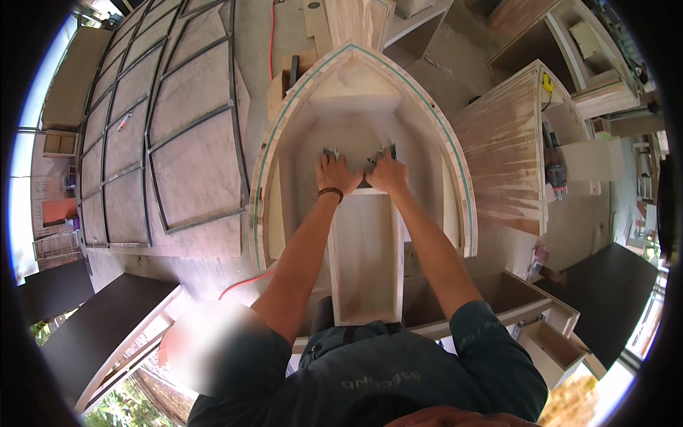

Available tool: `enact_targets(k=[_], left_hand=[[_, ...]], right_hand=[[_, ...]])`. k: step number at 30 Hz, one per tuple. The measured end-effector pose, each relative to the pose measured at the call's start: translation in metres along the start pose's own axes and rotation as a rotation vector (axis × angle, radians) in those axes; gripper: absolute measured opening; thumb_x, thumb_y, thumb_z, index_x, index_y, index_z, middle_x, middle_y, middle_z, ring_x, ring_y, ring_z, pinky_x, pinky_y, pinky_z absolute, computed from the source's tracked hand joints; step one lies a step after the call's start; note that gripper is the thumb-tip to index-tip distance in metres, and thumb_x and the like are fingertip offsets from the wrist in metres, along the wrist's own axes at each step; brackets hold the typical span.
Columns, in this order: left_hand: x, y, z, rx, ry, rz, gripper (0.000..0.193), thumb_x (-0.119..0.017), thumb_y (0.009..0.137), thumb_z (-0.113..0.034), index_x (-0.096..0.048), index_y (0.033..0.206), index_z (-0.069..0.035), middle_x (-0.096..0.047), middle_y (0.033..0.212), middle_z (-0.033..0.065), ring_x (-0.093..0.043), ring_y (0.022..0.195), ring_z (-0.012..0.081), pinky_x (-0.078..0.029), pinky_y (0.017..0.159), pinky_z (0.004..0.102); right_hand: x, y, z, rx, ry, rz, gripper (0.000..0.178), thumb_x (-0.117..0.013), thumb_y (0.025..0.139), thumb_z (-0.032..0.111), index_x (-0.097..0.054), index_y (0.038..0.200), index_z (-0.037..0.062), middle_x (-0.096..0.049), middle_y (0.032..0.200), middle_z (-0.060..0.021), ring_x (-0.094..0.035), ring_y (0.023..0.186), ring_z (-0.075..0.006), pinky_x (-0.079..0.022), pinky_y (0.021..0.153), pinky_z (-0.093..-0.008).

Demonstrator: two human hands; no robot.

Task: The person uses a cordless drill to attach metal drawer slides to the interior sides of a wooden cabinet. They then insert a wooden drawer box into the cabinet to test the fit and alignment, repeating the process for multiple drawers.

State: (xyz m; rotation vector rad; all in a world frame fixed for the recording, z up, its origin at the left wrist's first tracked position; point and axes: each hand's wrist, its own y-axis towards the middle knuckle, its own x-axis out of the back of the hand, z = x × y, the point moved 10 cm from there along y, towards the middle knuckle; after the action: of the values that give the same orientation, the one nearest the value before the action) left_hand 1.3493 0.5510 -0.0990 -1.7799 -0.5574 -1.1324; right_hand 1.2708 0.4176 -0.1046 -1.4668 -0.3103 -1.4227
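Note:
Both my arms reach forward into a pale wooden cabinet (461, 206) with a teal line along its front edge. My left hand (339, 174), with a dark beaded bracelet at the wrist, has its fingers bent over a small grey metallic piece (331, 151). Close beside it, my right hand (386, 173) is curled over another small dark piece (393, 151). The thumbs come near each other at a dark strip, whose kind is hidden by the hands. Under my forearms a long, shallow wooden drawer (366, 263) extends from the hands toward my body.
On the left lies a large panel (196, 171) with a dark metal frame. A streaky wooden cabinet (501, 149) stands at right, with a red and black power tool (555, 171) and a yellow tape measure (547, 82). An orange cord (245, 282) runs along the floor.

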Motion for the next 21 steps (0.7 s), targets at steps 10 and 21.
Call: enact_targets(k=[10,21], left_hand=[[-0.006,-0.021,0.023,-0.326,0.076,0.316,0.109,-0.057,0.067,-0.094,-0.051,0.151,-0.024,-0.023,0.166,0.0221,-0.016,0.154,0.0438,-0.012,0.123,0.0589],[0.018,-0.007,0.004,-0.479,0.152,0.198,0.102,-0.073,0.055,-0.089,-0.068,0.123,-0.013,-0.050,0.146,0.0257,-0.031,0.145,0.0440,-0.021,0.121,0.0499]], right_hand=[[0.004,-0.018,0.001,-0.012,-0.016,0.114,0.079,-0.056,0.090,0.066,-0.060,0.138,0.0023,-0.040,0.158,-0.0150,-0.063,0.124,-0.0347,-0.052,0.101,-0.0468],[0.012,-0.001,0.006,0.007,-0.001,0.054,0.070,-0.049,0.096,0.061,-0.067,0.128,0.0019,-0.060,0.137,-0.0175,-0.064,0.120,-0.0371,-0.053,0.099,-0.0494]])
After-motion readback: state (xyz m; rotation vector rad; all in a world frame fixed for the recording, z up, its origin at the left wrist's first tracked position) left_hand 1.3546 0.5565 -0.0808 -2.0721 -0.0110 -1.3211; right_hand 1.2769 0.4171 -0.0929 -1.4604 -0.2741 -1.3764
